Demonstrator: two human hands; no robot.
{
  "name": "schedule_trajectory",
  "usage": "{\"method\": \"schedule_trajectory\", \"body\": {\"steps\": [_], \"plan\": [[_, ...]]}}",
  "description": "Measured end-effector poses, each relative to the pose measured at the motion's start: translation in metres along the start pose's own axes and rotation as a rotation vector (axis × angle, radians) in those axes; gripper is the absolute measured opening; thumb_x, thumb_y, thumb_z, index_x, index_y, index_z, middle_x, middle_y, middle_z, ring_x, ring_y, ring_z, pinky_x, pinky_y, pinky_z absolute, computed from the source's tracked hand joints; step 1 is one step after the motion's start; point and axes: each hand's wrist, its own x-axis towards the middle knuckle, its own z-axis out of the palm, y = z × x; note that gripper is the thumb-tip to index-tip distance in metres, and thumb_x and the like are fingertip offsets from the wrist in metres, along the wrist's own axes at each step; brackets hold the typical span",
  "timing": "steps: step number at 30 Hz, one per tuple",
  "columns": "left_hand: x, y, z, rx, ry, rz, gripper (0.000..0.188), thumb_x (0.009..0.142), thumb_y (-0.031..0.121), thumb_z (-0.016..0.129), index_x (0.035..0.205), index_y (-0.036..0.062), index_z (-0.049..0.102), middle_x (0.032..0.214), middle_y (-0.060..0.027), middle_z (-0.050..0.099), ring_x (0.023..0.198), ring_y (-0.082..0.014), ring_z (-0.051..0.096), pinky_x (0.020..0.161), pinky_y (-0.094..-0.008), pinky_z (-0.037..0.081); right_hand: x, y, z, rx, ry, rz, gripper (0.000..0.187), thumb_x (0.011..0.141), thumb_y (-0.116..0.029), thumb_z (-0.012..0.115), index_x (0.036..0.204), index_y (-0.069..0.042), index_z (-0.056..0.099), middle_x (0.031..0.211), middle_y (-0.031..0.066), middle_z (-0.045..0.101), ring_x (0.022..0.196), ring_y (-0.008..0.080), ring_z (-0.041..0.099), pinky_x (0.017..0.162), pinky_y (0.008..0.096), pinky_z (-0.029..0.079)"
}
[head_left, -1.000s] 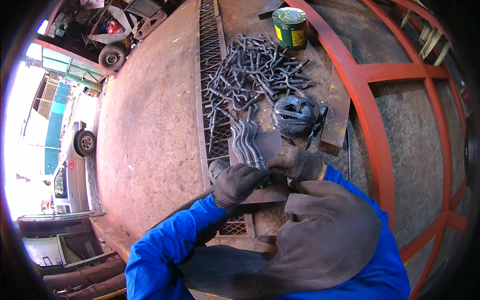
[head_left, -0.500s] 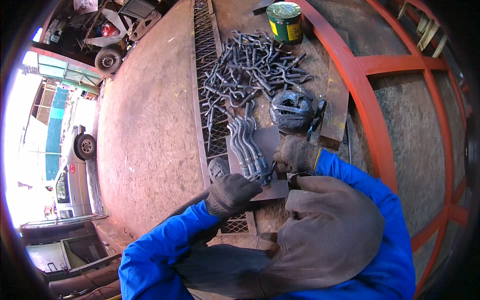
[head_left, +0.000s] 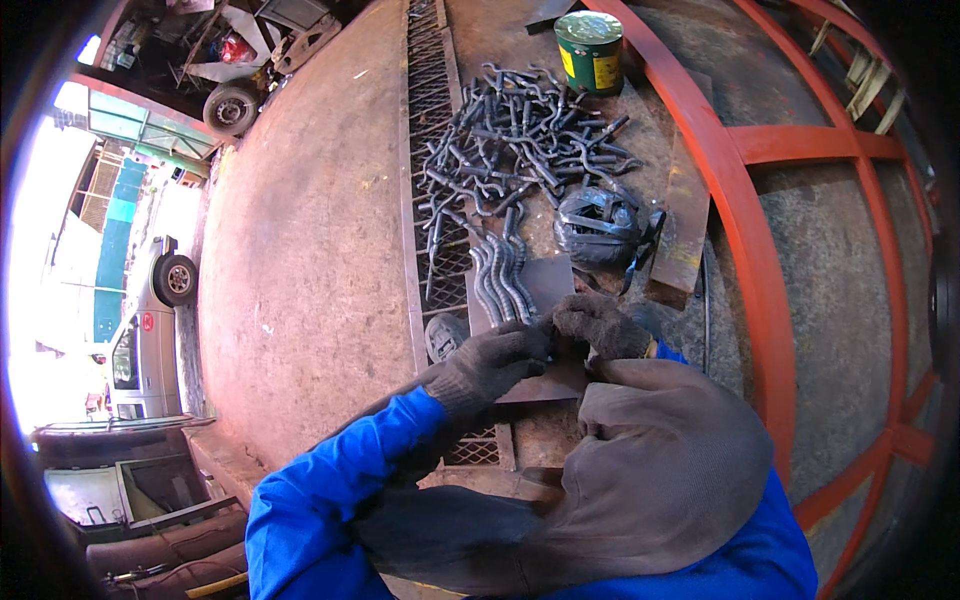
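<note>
Several wavy bent metal rods [head_left: 500,275] lie side by side on a flat metal plate [head_left: 552,278], their near ends hidden behind my gloved left hand [head_left: 492,366]. That hand's fingers are curled closed at the rod ends; what they grip is covered. Just to its right, my gloved right hand [head_left: 602,326] has its fingers pinched together, close to the left fingertips. A short dark strip [head_left: 547,322] shows between the two hands, and its ends are hidden. Beyond the right hand sits a ball wrapped in black strips [head_left: 600,225].
A tangled pile of bent rods [head_left: 525,135] lies farther off, beside a green and yellow bucket [head_left: 590,50]. An orange-red steel frame [head_left: 735,220] stands at the right. A metal grating [head_left: 425,110] runs along the left of the pile. A shoe [head_left: 445,336] is near my left hand.
My right hand has moved left, close to my left hand, which has shifted slightly right and up. The dark strip that stuck out at the rod ends is now mostly covered. The whole view has shifted slightly.
</note>
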Motion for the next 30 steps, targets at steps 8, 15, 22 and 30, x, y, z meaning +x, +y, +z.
{"method": "schedule_trajectory", "body": {"steps": [8, 15, 22, 30], "plan": [[0.009, 0.005, 0.023, -0.211, 0.063, -0.423, 0.024, 0.096, 0.019, 0.055, 0.115, 0.0058, 0.059, 0.102, -0.0126, 0.065, 0.095, -0.0201, 0.063, 0.086, -0.0332, 0.049, 0.010, 0.027, 0.000, 0.263, 0.168, 0.118, 0.019, 0.099, -0.021, 0.049, 0.098, -0.005, 0.060, 0.089, 0.0037, 0.061, 0.078, 0.0134, 0.057, 0.071, 0.0273, 0.047], [-0.003, -0.003, 0.026, -0.373, 0.284, -0.570, 0.026, 0.099, 0.025, 0.053, 0.109, 0.0008, 0.058, 0.096, -0.0055, 0.060, 0.086, -0.0119, 0.056, 0.077, -0.0269, 0.049, 0.024, 0.036, 0.005, -0.526, 0.309, -0.227, 0.023, 0.098, -0.024, 0.049, 0.096, -0.004, 0.062, 0.083, 0.0048, 0.062, 0.073, 0.0142, 0.057, 0.069, 0.0288, 0.048], [-0.005, 0.029, 0.018, -0.339, 0.220, -0.663, 0.025, 0.100, 0.028, 0.051, 0.102, 0.0050, 0.060, 0.082, 0.0006, 0.056, 0.073, -0.0076, 0.050, 0.063, -0.0243, 0.042, 0.016, 0.038, 0.004, -0.374, 0.354, -0.046, 0.029, 0.097, -0.028, 0.050, 0.092, -0.004, 0.063, 0.073, 0.0054, 0.061, 0.066, 0.0145, 0.056, 0.066, 0.0296, 0.048], [0.010, 0.042, 0.004, 0.121, 0.083, -0.418, 0.025, 0.097, 0.025, 0.053, 0.104, 0.0019, 0.061, 0.090, -0.0152, 0.063, 0.080, -0.0224, 0.063, 0.074, -0.0343, 0.050, 0.008, 0.046, -0.001, -0.092, 0.384, -0.182, 0.028, 0.098, -0.029, 0.051, 0.083, -0.006, 0.059, 0.071, 0.0025, 0.056, 0.062, 0.0117, 0.051, 0.056, 0.0293, 0.041]]}}
